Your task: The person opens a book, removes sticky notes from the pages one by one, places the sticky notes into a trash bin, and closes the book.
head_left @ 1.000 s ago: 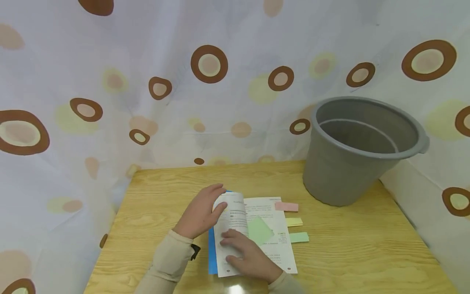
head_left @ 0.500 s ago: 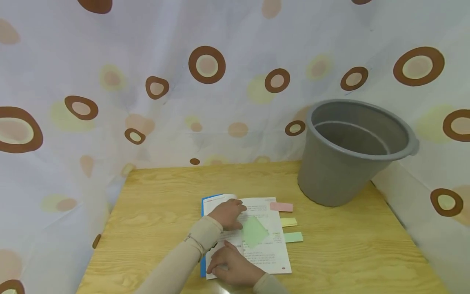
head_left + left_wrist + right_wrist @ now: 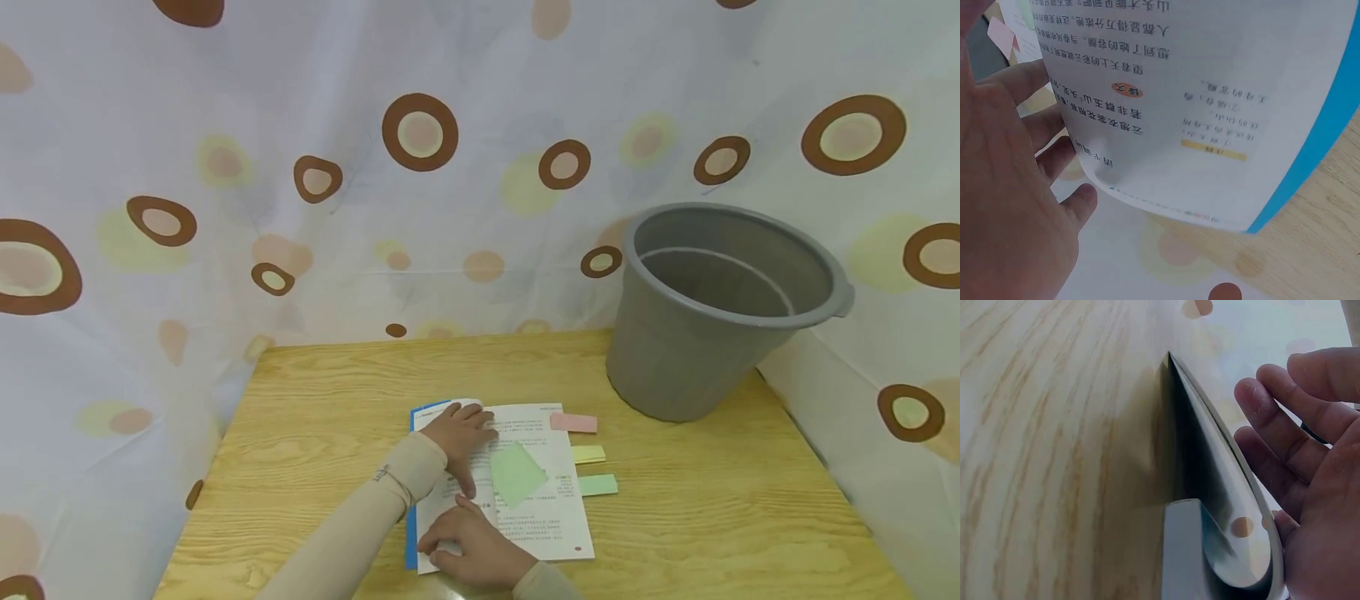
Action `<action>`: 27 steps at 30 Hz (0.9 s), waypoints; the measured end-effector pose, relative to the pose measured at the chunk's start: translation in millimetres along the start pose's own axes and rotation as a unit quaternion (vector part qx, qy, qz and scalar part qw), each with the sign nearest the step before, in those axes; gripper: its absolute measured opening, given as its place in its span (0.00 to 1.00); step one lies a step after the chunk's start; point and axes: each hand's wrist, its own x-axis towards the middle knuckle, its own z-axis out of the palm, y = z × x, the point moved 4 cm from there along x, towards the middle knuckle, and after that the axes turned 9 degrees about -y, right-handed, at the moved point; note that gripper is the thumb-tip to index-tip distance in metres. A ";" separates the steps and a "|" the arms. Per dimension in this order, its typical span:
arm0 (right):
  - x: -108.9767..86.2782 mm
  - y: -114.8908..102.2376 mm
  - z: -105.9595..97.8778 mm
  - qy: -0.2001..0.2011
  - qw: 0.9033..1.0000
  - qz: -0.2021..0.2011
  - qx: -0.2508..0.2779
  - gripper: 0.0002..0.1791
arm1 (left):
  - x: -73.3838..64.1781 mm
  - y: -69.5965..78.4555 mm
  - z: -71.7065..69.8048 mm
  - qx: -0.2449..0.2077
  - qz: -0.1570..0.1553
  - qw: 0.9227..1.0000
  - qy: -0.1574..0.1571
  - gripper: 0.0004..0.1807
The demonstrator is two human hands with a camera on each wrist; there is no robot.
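Note:
An open book [image 3: 536, 533] with a blue cover lies on the table. My left hand [image 3: 459, 437] rests across its upper left page near the fold, fingers spread. The left wrist view shows that hand [image 3: 1013, 187] against the curved printed page [image 3: 1166, 106]. Lower down, my right hand [image 3: 476, 546] lies on the bottom of the left page, its fingers loosely bent. In the right wrist view the right hand [image 3: 1316, 462] is beside the book's curled edge [image 3: 1235, 506]. A pale green paper [image 3: 517, 475] sits on the right page by the fold.
From the book's right edge stick out a pink tab [image 3: 573, 422], a yellow tab [image 3: 588, 454] and a green tab [image 3: 598, 484]. A large grey bucket [image 3: 697, 333] stands at the back right of the wooden table [image 3: 322, 417]. A patterned curtain [image 3: 480, 208] hangs behind.
The left page, raised and curved earlier, now lies flatter. My left hand has moved right over it toward the fold and spread its fingers. My right hand has shifted down and left.

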 end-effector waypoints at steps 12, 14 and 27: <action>-5.5 1.5 3.9 0.009 1.000 0.009 0.000 0.13 | 2.8 1.1 10.9 -0.003 -0.007 1.000 0.005 0.56; -6.7 2.7 4.4 0.016 1.000 0.008 0.000 0.13 | 4.1 0.9 13.0 -0.004 -0.006 1.000 0.009 0.56; -11.6 1.6 7.1 0.003 0.997 -0.015 0.081 0.14 | 10.8 -4.2 23.3 -0.022 -0.003 1.000 0.015 0.57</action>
